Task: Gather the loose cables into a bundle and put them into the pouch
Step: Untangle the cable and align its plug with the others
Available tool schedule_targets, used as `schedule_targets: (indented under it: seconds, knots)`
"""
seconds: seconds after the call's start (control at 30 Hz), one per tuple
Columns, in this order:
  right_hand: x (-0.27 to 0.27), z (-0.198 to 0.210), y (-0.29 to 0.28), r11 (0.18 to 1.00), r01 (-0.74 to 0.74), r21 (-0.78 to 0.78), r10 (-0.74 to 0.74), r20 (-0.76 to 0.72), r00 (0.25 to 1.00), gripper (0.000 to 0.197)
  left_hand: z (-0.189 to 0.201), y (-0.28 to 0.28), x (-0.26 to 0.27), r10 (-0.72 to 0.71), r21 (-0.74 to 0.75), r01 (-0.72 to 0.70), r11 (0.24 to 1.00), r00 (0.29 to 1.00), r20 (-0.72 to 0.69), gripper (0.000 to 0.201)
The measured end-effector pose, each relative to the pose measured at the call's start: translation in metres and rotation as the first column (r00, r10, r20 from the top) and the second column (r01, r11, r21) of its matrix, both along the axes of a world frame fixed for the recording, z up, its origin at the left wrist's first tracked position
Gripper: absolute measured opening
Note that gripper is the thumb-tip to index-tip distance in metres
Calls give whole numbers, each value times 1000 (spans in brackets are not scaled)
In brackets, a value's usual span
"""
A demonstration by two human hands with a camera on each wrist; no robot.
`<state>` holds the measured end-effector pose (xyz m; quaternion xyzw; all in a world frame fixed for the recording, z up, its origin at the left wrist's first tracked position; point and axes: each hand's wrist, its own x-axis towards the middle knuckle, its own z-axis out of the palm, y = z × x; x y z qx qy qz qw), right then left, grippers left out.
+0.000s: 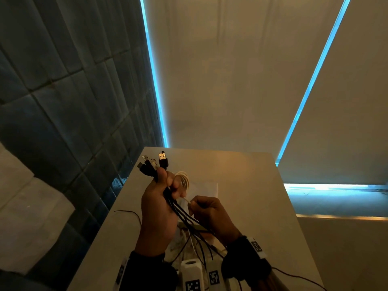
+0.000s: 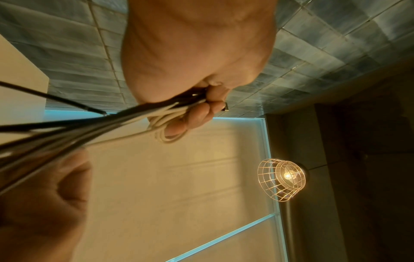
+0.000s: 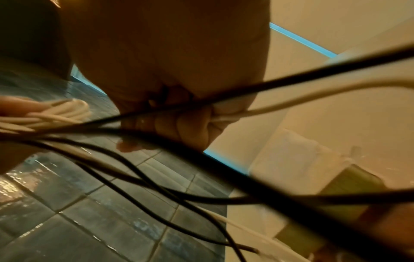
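A: What's at the far left?

B: A wall of dark blue tiles (image 1: 63,91); beside it, pale blinds (image 1: 220,70) with bright blue light glowing along their edges; the left wrist view also shows a lit bulb in a wire cage lamp (image 2: 283,179).

A: And the surface?

B: A white table (image 1: 252,206), lit warmly; a thin black wire (image 1: 128,212) trails on its left part.

A: The hands?

B: The left hand (image 1: 159,206) is raised above the table, fingers curled tight round a bundle of cables (image 1: 178,208); the black plug ends (image 1: 153,162) stick up out of the fist, and a white cable is looped in a coil (image 1: 184,179) round its fingers; the loose tails hang down toward the table. The right hand (image 1: 212,213), just beside it, pinches the white cable's free strand (image 1: 186,200).

A: The pouch?

B: Something pale lies on the table under the hands; I cannot tell whether that is it.
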<state>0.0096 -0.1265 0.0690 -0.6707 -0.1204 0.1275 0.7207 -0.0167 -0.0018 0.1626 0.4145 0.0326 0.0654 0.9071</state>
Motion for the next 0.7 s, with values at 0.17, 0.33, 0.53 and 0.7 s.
schedule_targets:
  seconds: [0.17, 0.33, 0.53, 0.7]
  knots:
    - [0, -23, -2, 994, 56, -97, -60, -30, 998, 31, 0, 1, 0, -29, -22, 29, 999, 999, 16, 34]
    - [3, -44, -3, 979, 89, -184, -101, -60, 993, 32, -2, 2, 0, -18, -5, 18, 1000, 1000, 19, 40]
    - [6, -75, -6, 965, 103, -243, -131, -104, 986, 39, 2, 5, -1, -28, -12, 29, 1000, 998, 50, 40]
    - [9, -83, -6, 934, 130, -333, -178, -119, 977, 37, -2, 7, 3, 0, 65, 0, 998, 1000, -4, 36]
